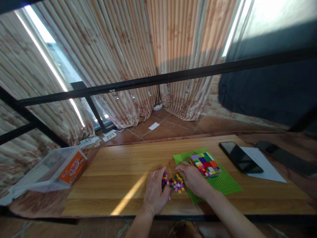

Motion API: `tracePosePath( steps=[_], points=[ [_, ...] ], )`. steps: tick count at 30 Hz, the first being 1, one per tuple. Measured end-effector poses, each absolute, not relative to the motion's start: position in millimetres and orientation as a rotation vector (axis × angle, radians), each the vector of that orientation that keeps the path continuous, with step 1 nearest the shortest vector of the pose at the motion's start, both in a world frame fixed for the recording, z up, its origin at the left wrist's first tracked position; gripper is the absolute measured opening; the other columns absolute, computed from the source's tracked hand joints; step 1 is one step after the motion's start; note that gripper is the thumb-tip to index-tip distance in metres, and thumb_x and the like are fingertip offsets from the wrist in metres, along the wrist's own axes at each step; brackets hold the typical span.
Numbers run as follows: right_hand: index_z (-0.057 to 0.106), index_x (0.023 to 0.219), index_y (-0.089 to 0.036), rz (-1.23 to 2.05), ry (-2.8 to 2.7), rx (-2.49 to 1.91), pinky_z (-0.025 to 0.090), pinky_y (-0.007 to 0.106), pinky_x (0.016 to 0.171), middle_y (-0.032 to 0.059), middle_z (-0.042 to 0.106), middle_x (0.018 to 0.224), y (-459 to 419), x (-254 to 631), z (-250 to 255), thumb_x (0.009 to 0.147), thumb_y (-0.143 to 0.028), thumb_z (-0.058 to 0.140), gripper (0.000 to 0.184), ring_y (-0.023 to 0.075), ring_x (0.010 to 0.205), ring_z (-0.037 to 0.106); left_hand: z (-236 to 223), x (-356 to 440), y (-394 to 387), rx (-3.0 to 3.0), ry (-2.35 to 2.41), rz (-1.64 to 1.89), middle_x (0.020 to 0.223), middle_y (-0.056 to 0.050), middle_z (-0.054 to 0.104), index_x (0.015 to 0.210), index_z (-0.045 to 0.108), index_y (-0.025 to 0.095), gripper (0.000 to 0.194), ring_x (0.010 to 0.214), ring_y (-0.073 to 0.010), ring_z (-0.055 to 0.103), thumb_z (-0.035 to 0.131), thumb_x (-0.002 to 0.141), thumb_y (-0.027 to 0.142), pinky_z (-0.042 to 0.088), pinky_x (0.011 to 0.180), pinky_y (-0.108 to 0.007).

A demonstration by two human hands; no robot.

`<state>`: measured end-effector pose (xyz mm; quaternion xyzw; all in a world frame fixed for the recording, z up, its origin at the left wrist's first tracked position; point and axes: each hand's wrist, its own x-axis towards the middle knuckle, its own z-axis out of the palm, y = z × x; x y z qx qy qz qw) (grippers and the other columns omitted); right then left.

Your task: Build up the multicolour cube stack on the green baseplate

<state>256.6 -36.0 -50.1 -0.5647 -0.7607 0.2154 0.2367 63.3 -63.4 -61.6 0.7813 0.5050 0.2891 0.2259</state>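
A pile of tiny coloured bricks (177, 185) lies on the wooden table between my two hands. My left hand (155, 192) rests at its left side, thumb apart from the fingers, curved around some of the bricks. At the pile's upper right, my right hand (192, 178) reaches over the edge of the green baseplate (225, 185) with its fingers bent together; whatever is between the fingertips is too small to make out. On that baseplate, just beyond my right hand, sits a multicoloured block of bricks (206, 164) built in layers.
A black phone (240, 157) lies right of the baseplate, partly over white paper (267, 168). Another dark flat device (288, 157) is farther right. A clear plastic box (53, 172) with an orange label stands left of the table (119, 168). Curtains hang behind a dark rail.
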Motion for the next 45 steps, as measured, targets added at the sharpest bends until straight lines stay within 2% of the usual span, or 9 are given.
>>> tracePosePath(
  steps=[7,17,23,28,34,40,45],
  points=[
    [0.065,0.097,-0.016,0.483,-2.087,-1.701,0.040,0.024,0.083,0.0070,0.060,0.094,-29.2,251.3,-61.0,0.078,0.000,0.041,0.035,0.0156,0.088,0.056,-62.5,63.2,-62.7,2.121,1.392,0.839,0.129,-0.008,0.053,0.134,0.041,0.019,0.055,0.121,-0.0220,0.045,0.045,0.078,0.014,0.035,0.104,-0.042],
    [0.064,0.082,-0.017,0.495,-2.070,-1.684,0.041,0.026,0.078,0.0072,0.058,0.090,-28.0,244.1,-65.7,0.084,-0.012,0.042,0.023,0.0164,0.082,0.056,-60.9,64.1,-63.0,2.082,1.398,0.854,0.127,-0.008,0.053,0.133,0.042,0.020,0.058,0.120,-0.0235,0.045,0.048,0.075,0.013,0.035,0.104,-0.044],
    [0.064,0.092,-0.019,0.606,-2.048,-1.570,0.044,0.025,0.072,0.0032,0.064,0.085,-36.3,240.4,-55.5,0.080,-0.012,0.045,0.023,0.0154,0.077,0.059,-63.2,64.0,-62.3,2.091,1.405,0.845,0.126,-0.009,0.054,0.132,0.043,0.020,0.057,0.119,-0.0238,0.046,0.047,0.076,0.014,0.036,0.103,-0.044],
    [0.064,0.102,-0.017,0.729,-1.949,-1.451,0.045,0.027,0.078,0.0051,0.069,0.092,-37.8,253.0,-48.4,0.080,-0.012,0.045,0.030,0.0167,0.085,0.062,-62.0,64.2,-62.0,2.080,1.406,0.846,0.127,-0.008,0.054,0.132,0.043,0.020,0.058,0.120,-0.0232,0.045,0.047,0.075,0.013,0.035,0.105,-0.043],
    [0.067,0.088,-0.018,0.665,-2.087,-1.547,0.042,0.026,0.079,0.0050,0.066,0.088,-43.1,254.7,-46.3,0.081,-0.013,0.045,0.024,0.0161,0.085,0.061,-63.2,63.6,-61.6,2.077,1.395,0.851,0.128,-0.008,0.054,0.133,0.043,0.020,0.058,0.120,-0.0237,0.046,0.048,0.075,0.014,0.035,0.104,-0.044],
    [0.067,0.085,-0.018,0.638,-2.205,-1.533,0.041,0.025,0.078,0.0054,0.062,0.087,-43.7,238.1,-50.1,0.082,-0.010,0.042,0.027,0.0150,0.083,0.059,-64.6,63.2,-61.3,2.097,1.396,0.857,0.129,-0.008,0.053,0.131,0.044,0.019,0.057,0.121,-0.0235,0.045,0.047,0.075,0.013,0.035,0.105,-0.044],
    [0.068,0.079,-0.018,0.657,-2.217,-1.508,0.042,0.022,0.071,0.0057,0.063,0.086,-41.4,232.8,-49.3,0.080,-0.006,0.044,0.027,0.0138,0.078,0.059,-65.6,63.0,-60.6,2.102,1.416,0.850,0.129,-0.009,0.053,0.131,0.044,0.019,0.056,0.121,-0.0231,0.045,0.045,0.076,0.012,0.035,0.105,-0.044]
  ],
)
